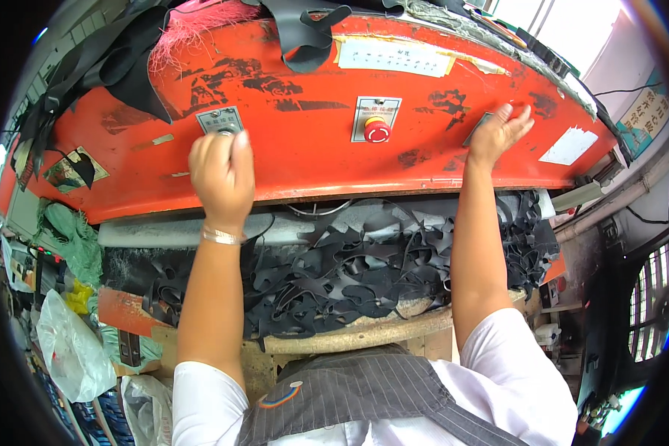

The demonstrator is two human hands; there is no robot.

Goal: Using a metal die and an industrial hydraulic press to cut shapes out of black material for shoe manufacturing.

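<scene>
My left hand (221,175) is closed like a fist, thumb up, at a grey plate (214,117) with a round button on the red machine panel (297,141). It covers part of that button, and whether it presses cannot be made out. On the right, my right hand (500,134) has its fingers stretched out and holds nothing. Its heel lies over another plate (476,128), mostly hidden behind it. Between the hands a red emergency stop button (377,131) sits on a metal plate. Below the panel, black cut sheet scraps (349,279) lie heaped along the machine's bed.
Black sheet strips (123,70) and pink fibres (197,30) hang over the panel's top. A paper label (394,56) is stuck there. Clear plastic bags (74,346) and a green sack (70,238) stand at left. A wooden edge (364,338) runs before my apron.
</scene>
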